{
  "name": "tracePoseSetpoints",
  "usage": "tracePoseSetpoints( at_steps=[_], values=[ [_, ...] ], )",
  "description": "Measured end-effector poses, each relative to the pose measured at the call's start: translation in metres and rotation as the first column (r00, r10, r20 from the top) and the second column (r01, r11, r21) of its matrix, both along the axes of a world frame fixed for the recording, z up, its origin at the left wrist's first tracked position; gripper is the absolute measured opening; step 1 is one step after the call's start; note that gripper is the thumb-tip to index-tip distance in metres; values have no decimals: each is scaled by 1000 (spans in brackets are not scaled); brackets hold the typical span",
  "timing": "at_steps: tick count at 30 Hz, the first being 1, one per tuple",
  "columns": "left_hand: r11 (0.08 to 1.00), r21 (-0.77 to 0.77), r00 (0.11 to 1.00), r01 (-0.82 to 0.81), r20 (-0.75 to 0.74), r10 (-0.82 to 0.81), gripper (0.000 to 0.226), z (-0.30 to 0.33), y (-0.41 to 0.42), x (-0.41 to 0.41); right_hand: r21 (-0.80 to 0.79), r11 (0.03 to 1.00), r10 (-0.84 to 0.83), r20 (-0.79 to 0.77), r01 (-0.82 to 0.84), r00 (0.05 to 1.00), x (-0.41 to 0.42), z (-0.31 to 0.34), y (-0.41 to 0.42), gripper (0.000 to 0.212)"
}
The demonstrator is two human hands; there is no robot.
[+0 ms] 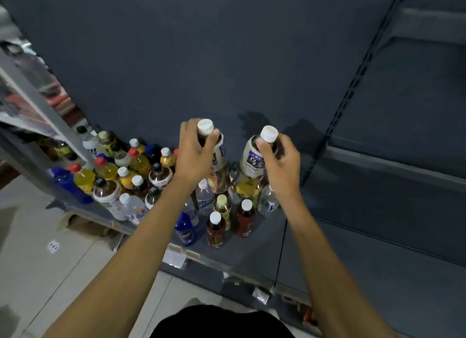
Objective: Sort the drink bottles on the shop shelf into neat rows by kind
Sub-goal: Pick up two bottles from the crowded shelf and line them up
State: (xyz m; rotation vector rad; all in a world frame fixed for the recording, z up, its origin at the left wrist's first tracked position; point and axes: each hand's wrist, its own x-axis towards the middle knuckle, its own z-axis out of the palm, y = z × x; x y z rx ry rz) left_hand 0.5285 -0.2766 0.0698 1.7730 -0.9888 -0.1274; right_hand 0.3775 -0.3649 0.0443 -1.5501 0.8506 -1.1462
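**Two tea bottles held above the shelf stock**

Above the dark shelf (264,239), both hands are raised, each holding a white-capped, cream-labelled tea bottle. The left hand (193,153) grips the left tea bottle (219,150) by its neck, fingers curled round it just under the cap. The right hand (280,161) grips the right tea bottle (252,161) the same way. Below them, mixed bottles stand crowded and unsorted: yellow drinks (84,179), blue bottles (185,229), clear water bottles (204,196), two red-brown teas (245,218) near the front edge.
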Motion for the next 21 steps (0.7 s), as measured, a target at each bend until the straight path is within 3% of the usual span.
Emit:
tracePoseSetpoints(
  at_steps=[5,8,15,21],
  values=[
    [966,-120,909,230,-328,-257,22,0,3,-15,43,994,-104,7,104,995,-14,6,28,26],
    [900,-77,845,429,-317,-430,28,-11,14,-37,67,985,-157,-56,161,986,-31,0,58,17],
    [615,109,599,781,-408,-689,24,-50,45,-104,166,907,-370,-120,386,921,-107,-25,131,14],
    [310,190,364,931,-516,-776,32,-49,58,-194,228,737,-621,-143,636,771,-191,-35,187,24]
  ],
)
